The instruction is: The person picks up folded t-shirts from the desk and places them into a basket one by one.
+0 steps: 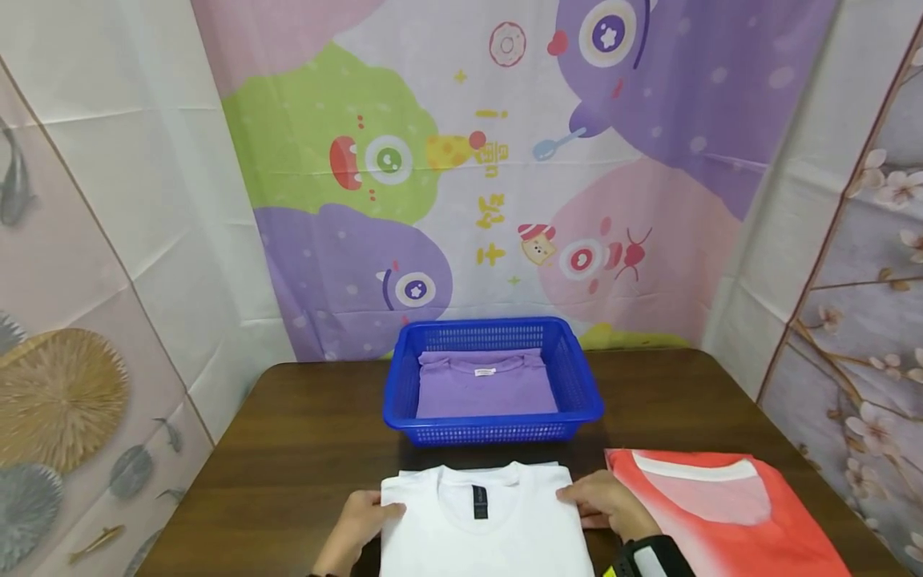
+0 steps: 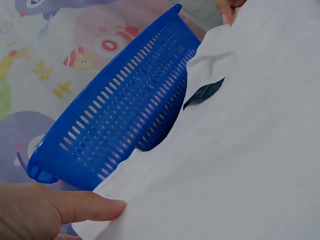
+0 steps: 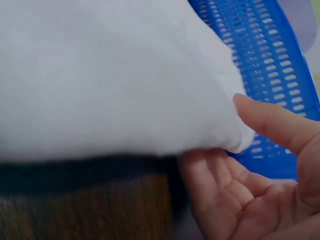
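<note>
A folded white T-shirt [image 1: 483,537] with a black neck label [image 1: 480,502] lies at the front of the table, held between both hands. My left hand [image 1: 360,525] pinches its left shoulder edge, thumb on top. At the opposite shoulder, my right hand [image 1: 606,501] grips the edge with the thumb above and curled fingers underneath, as the right wrist view shows. Just beyond the shirt stands a blue plastic basket [image 1: 493,433], and inside it lies a folded purple T-shirt [image 1: 483,393].
A folded red and white T-shirt [image 1: 743,513] lies on the right of the brown wooden table [image 1: 310,433], beside my right wrist. Behind the basket hangs a cartoon-printed curtain [image 1: 490,184]. Patterned cloths line the left and right sides.
</note>
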Available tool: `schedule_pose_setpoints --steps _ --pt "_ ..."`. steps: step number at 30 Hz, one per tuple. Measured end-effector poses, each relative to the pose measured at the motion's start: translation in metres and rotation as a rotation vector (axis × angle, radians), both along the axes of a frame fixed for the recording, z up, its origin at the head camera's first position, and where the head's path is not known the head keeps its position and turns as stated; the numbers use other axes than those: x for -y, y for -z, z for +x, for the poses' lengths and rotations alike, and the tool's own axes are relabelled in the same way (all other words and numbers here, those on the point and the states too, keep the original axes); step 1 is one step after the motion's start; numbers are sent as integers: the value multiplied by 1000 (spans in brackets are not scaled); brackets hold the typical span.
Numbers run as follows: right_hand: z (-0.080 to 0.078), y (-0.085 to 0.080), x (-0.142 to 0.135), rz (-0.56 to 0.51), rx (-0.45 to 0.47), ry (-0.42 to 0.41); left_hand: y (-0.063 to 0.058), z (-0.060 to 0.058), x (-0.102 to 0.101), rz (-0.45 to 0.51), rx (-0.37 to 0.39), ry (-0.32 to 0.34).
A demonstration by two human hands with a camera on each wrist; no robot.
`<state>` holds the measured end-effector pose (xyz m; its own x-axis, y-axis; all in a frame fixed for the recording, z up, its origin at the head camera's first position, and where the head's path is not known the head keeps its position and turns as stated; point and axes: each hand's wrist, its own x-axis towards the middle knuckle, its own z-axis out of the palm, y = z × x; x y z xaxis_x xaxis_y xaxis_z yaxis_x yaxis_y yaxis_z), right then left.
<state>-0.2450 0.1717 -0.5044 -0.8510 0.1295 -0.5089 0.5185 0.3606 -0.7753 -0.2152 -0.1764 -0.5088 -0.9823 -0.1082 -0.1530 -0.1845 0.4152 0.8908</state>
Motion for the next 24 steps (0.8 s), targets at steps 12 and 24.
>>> schedule_pose_setpoints --steps 12,24 --pt "0 1 -2 32 -47 -15 5 -2 -10 -31 -7 40" --pt "11 -3 -6 -36 -159 -10 2 -2 -21 -50 -46 49"
